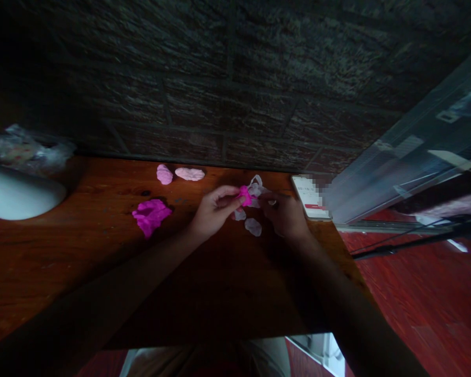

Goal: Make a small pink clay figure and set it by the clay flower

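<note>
Dark stone wall (196,99) standing behind wooden tabletop (82,251), head view. Left hand (214,210): slanting inward, fingers pinching small magenta piece (245,196) between both hands. Right hand (288,215): facing it, fingers lying bent; grip unclear.

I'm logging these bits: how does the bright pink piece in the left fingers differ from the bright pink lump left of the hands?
The piece is pinched in the left hand; the lump lies on the table. The piece looks smaller than the lump. Both are bright pink.
</note>
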`<state>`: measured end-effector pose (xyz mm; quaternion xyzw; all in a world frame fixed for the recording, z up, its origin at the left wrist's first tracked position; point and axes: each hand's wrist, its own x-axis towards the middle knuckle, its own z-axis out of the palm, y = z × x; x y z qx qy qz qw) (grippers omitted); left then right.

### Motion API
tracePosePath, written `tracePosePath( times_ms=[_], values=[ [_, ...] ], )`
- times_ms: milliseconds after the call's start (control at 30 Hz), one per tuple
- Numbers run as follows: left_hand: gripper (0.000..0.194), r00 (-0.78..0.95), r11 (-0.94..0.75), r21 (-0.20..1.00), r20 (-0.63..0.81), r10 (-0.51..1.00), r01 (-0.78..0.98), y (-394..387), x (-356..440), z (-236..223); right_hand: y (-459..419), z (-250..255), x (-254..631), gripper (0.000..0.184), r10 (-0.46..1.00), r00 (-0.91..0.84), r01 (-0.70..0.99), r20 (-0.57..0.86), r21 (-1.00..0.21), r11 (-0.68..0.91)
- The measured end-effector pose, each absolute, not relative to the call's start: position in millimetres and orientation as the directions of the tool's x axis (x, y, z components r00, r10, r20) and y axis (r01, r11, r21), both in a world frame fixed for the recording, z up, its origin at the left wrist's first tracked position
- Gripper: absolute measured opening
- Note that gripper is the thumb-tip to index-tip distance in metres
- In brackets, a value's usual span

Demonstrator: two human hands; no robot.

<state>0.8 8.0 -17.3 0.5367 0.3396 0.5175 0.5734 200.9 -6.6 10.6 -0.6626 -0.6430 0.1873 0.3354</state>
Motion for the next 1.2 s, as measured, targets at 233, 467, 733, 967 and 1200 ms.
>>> tracePosePath(
  times_ms=[233,467,733,967,1200],
  values=[
    [0.023,0.238,-0.269,0.954,0.295,0.926,-0.135,8.5,0.6,-20.7,-21.3,23.5,213.6,0.038,0.969,-0.029,0.528,0.246,-0.820,0.224],
    [0.020,0.264,-0.391,0.920,0.387,0.883,-0.039,6.1,5.2,-23.3,-25.1,18.1,199.5,0.035,0.931,-0.209,0.534,0.300,-0.762,0.366],
    [0.027,0.286,-0.553,0.768,0.478,0.831,0.323,-3.5,5.6,-18.0,-14.3,16.1,212.8,0.032,0.939,-0.121,0.485,0.322,-0.806,0.339],
    [0.023,0.510,-0.724,0.368,0.528,0.679,0.584,-2.6,10.3,-20.9,-2.3,5.8,221.0,0.042,0.961,-0.018,0.400,0.276,-0.879,0.260],
    [0.037,0.672,-0.767,0.191,0.387,0.632,0.612,-9.0,11.2,-14.8,-2.1,-1.2,215.4,0.032,0.963,-0.001,0.467,0.271,-0.851,0.240]
  ],
)
